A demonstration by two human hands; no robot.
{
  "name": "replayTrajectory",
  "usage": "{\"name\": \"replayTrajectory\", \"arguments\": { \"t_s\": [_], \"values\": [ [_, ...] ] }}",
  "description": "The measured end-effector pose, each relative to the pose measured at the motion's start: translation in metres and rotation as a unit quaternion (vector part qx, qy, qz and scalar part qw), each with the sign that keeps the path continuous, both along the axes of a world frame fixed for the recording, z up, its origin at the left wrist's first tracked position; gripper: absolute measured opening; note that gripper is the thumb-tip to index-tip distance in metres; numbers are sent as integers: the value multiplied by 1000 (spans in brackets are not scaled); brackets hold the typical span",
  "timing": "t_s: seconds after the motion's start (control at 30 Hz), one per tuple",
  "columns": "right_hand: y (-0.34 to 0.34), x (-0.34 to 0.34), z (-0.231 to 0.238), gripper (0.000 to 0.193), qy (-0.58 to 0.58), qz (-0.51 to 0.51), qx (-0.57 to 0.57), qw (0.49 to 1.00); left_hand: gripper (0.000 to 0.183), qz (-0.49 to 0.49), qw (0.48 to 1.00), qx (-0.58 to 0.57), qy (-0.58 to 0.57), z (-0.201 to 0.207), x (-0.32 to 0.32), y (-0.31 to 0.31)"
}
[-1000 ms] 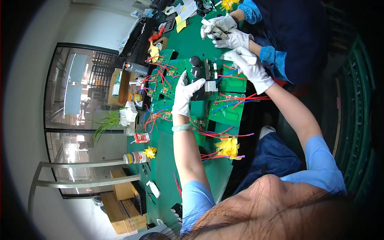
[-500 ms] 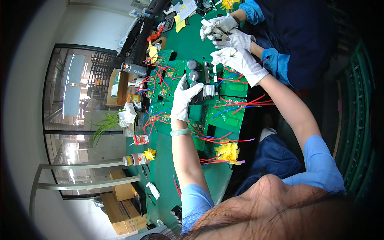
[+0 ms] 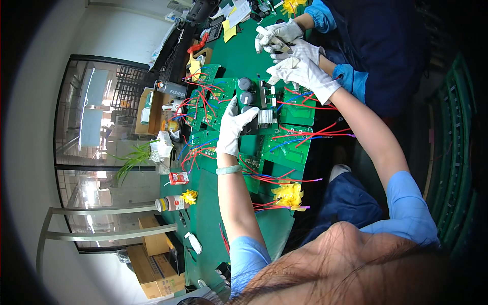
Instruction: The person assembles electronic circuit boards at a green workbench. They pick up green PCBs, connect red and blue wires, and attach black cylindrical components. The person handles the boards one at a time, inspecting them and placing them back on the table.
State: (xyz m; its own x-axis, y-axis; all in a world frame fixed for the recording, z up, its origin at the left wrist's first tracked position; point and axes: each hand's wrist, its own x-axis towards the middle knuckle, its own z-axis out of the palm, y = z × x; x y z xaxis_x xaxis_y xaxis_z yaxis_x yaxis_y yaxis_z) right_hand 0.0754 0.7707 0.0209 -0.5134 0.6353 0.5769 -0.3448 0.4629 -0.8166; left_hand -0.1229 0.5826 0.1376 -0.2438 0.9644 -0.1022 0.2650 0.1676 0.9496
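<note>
My left hand (image 3: 235, 127), in a white glove, grips the left side of a green circuit board (image 3: 256, 94), thumb and forefinger apart around a dark part on it. The board bears round black capacitors (image 3: 245, 84) and a silver heatsink (image 3: 266, 116). My right hand (image 3: 307, 76), also gloved, is at the board's upper right with its fingers drawn together; what lies in them I cannot make out. Red wires (image 3: 310, 105) run below that hand. Close beyond it, a co-worker's gloved hands (image 3: 284, 38) hold a small dark item.
More green boards (image 3: 287, 147) with red and blue wires lie around and under this one. Yellow bundles (image 3: 288, 195), a jar (image 3: 175, 203), a red-and-white carton (image 3: 179, 178) and a bottle (image 3: 172, 89) stand on the green table (image 3: 213, 198). The co-worker sits at the upper right.
My right hand has shifted slightly and its fingers have curled in more. Red wires at the right have moved a little. The left hand stays at the board.
</note>
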Motion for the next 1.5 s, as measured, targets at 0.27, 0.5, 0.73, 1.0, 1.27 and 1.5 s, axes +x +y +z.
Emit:
{"name": "replayTrajectory", "arguments": {
  "t_s": [0.27, 0.5, 0.73, 1.0, 1.27, 1.5],
  "values": [
    [6, 17, 17, 24, -9, 87, -58, 994, 94, 21, 1000, -9, -9, -7, -7, 2],
    [6, 20, 26, 25, -33, 136, -122, 983, 75, 16, 1000, 3, -11, -9, -8, 0],
    [-12, 28, 45, 26, -82, 119, -137, 980, 91, 32, 999, -23, -11, -6, -8, 1],
    [-94, 50, 53, 28, 32, 128, -209, 969, 89, 43, 988, 136, 63, -4, 14, -31],
    [-154, 63, 7, 27, 168, 148, -247, 943, 86, 83, 942, 174, 274, 5, 69, -79],
    [-160, 89, 24, 24, -153, -31, 269, 950, 74, -51, 801, 385, 455, -21, 42, -113]
  ]
}}
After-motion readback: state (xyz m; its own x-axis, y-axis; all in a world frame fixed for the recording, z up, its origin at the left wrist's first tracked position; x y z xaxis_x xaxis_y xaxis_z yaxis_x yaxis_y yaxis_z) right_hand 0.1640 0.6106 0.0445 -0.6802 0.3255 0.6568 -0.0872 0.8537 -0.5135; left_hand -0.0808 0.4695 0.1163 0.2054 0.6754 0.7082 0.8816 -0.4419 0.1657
